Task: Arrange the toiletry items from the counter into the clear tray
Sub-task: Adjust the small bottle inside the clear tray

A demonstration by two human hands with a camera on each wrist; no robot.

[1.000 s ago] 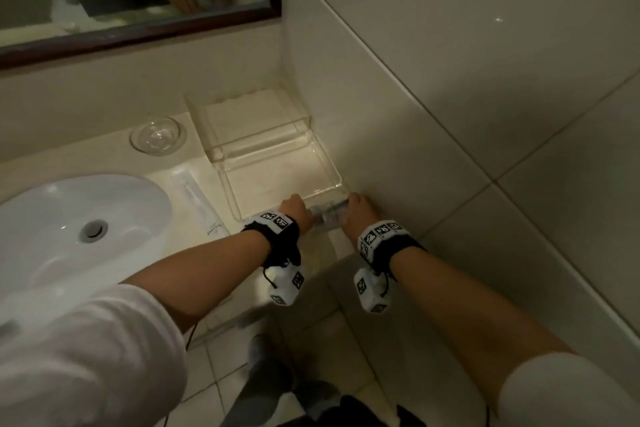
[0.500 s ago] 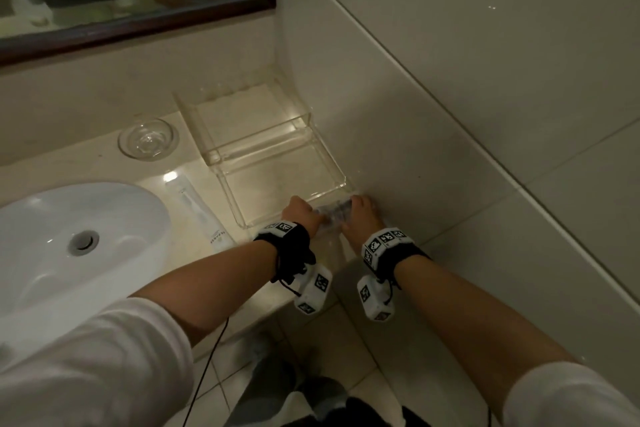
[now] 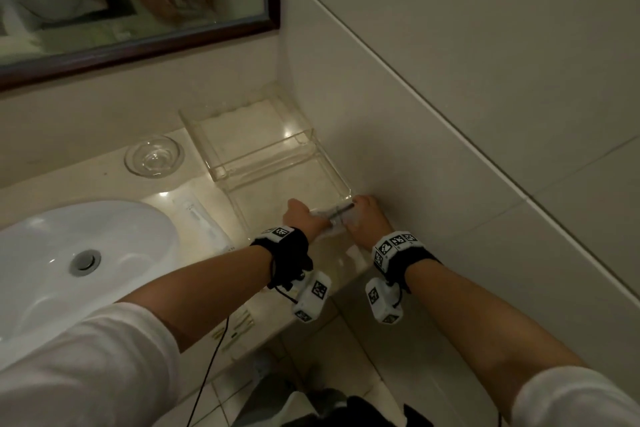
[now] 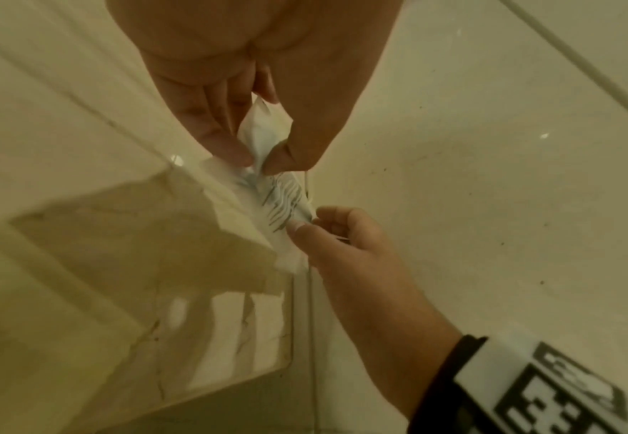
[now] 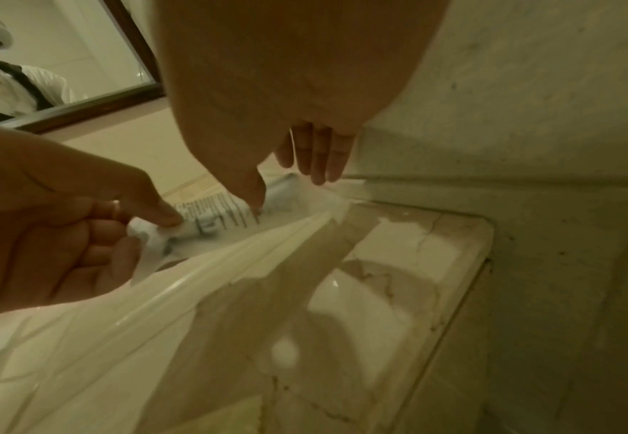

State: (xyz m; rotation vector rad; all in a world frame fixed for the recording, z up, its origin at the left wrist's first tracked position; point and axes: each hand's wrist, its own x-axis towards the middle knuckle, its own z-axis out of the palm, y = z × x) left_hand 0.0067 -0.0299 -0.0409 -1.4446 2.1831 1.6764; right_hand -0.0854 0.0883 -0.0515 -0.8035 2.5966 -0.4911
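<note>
A small white packet (image 3: pixel 334 215) with printed text hangs between both hands, just over the near wall of the clear two-level tray (image 3: pixel 242 163) in the counter's corner. My left hand (image 3: pixel 310 217) pinches its crumpled left end between thumb and fingertips; the left wrist view shows this pinch on the packet (image 4: pixel 282 199) plainly. My right hand (image 3: pixel 360 210) pinches the other end with thumb and forefinger, close to the wall. In the right wrist view the packet (image 5: pixel 215 214) lies stretched above the tray's rim (image 5: pixel 253 252). The tray holds nothing that I can see.
A long white wrapped item (image 3: pixel 204 222) lies on the counter left of the tray. A glass dish (image 3: pixel 154 156) stands behind it and a white basin (image 3: pixel 69 253) sits far left. Several thin small items (image 3: pixel 239 326) lie at the counter's front edge. The tiled wall (image 3: pixel 450 114) runs along the right.
Both hands keep hold of the packet at the tray's near wall and have shifted only slightly. The head view has tilted a little.
</note>
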